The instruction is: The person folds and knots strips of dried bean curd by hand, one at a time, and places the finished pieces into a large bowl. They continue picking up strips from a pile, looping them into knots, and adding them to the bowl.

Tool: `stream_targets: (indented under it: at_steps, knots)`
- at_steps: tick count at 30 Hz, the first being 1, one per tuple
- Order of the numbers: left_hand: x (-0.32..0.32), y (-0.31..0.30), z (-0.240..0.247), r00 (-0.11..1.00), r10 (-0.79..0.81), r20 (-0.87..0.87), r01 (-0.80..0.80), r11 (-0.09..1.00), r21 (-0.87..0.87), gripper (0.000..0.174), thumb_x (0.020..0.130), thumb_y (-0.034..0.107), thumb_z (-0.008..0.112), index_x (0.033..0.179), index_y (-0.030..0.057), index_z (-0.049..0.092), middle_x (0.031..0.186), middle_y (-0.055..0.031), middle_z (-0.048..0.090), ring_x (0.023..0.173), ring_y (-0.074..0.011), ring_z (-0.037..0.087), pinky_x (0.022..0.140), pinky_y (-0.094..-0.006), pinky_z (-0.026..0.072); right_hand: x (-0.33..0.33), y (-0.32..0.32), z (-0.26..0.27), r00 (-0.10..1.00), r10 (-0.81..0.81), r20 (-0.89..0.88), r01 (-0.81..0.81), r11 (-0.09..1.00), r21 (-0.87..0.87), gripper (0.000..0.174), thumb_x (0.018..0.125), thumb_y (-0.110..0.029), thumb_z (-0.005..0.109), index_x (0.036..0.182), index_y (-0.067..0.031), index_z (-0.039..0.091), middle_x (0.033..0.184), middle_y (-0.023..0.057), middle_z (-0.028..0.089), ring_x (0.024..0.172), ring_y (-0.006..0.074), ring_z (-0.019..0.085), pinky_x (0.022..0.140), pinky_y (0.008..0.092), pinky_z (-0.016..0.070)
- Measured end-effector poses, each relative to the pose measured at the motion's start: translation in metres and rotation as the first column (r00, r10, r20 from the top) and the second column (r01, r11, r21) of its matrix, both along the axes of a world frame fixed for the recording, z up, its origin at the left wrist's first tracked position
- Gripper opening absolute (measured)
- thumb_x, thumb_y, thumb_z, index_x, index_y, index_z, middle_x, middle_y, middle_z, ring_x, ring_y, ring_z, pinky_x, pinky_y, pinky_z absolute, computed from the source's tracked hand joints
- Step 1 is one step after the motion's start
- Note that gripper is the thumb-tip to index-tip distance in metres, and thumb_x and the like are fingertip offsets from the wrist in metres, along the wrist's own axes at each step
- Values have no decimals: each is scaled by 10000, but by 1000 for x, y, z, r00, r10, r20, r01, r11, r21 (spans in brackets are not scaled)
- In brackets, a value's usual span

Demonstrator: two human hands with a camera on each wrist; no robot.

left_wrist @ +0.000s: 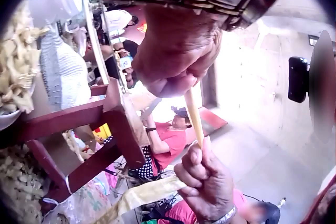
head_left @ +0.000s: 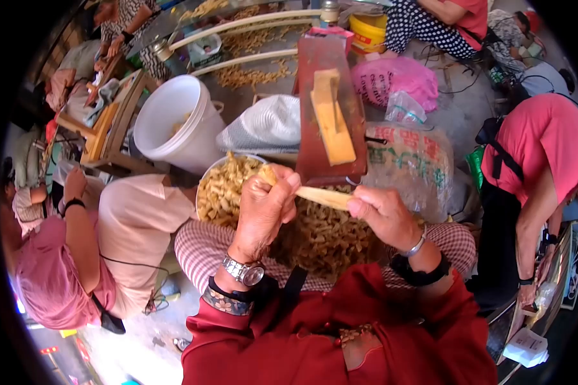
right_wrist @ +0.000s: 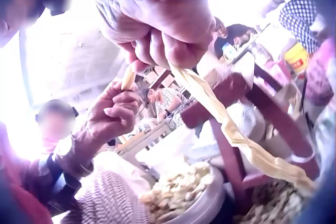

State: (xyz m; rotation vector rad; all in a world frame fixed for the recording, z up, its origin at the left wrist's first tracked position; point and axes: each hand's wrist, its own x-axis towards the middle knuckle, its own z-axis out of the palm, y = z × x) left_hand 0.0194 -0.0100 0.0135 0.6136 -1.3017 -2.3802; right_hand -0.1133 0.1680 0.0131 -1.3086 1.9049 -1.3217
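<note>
A pale yellow, soft folded strip (head_left: 324, 197), like bean curd skin, is stretched between the two hands above the lap. My left hand (head_left: 266, 208) grips one end, a short stub of it showing past the thumb. The right hand (head_left: 382, 215) pinches the strip between thumb and curled fingers. From the right hand a long tail (right_wrist: 231, 129) of the strip hangs down. Below the hands lies a heap of short yellow-brown pieces (head_left: 327, 240). To its left is a basin full of paler pieces (head_left: 221, 192).
Just ahead stands a red wooden bench (head_left: 305, 70) with yellow strips (head_left: 332, 128) on top. A white bucket (head_left: 173, 122), a woven sack (head_left: 270, 125) and a clear printed bag (head_left: 411, 167) surround it. People sit close on the left and right.
</note>
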Motion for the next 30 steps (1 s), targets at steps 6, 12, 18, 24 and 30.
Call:
stream_targets:
  at_steps: [6,12,18,24,30]
  knots:
    - [-78,-18,25,999,32,-18,-36,969,-244,104,907,129,593,842,50,576,575,62,453,436,-18,375,380,-179,321,-73,-23,30,945,-112,-308,114,993,-13,353,925,-318,498,753,-10,522,623,180,477,557,350,484,529,393,384]
    - [-120,-38,10,994,106,17,-80,838,-540,145,915,152,571,812,52,587,553,37,485,451,-25,420,402,-208,352,-120,-54,13,907,-163,-388,184,983,17,337,916,-325,497,774,-26,558,656,195,527,625,381,539,574,437,411]
    - [-104,-43,-19,938,203,281,78,667,-741,325,912,304,587,737,30,582,547,3,516,413,-61,445,384,-218,355,-100,-38,-46,955,-174,-238,193,979,60,291,920,-283,514,794,-29,579,674,183,556,616,334,557,577,383,435]
    - [-3,-1,-24,810,-202,551,465,793,-393,365,932,350,559,986,-10,592,599,-22,548,418,-80,459,394,-218,401,4,1,-17,996,-91,-6,91,994,-62,211,906,-255,573,852,-51,571,655,144,561,590,340,578,512,366,434]
    - [42,42,-57,720,-570,396,437,815,380,529,923,463,510,1119,-26,556,876,-86,637,716,-136,610,683,-341,533,110,-20,-41,980,197,-27,-191,899,-394,256,884,-303,581,815,-62,530,706,113,570,661,313,583,591,445,432]
